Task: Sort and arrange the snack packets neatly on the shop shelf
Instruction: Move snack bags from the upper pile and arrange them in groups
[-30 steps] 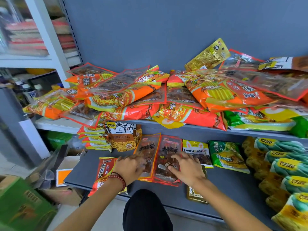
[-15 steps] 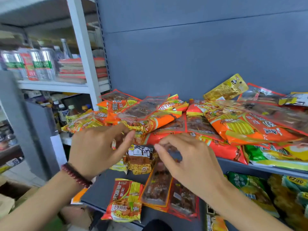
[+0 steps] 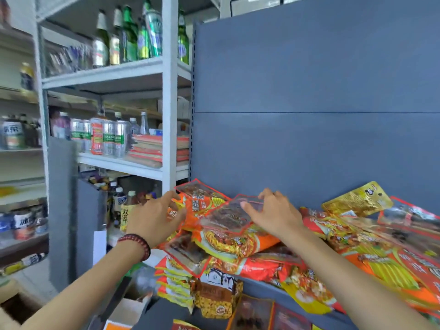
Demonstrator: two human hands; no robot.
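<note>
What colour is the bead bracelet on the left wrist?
Dark red, almost maroon; the bracelet shows best in the head view.

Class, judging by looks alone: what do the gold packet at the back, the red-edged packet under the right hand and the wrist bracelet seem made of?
Gold packet: probably metallised plastic film, glossy; it crinkles and glints.
Red-edged packet: clear shiny plastic film, since dark contents show through.
Bracelet: round dark-red beads, glossy; wood, stone or plastic cannot be told.
</note>
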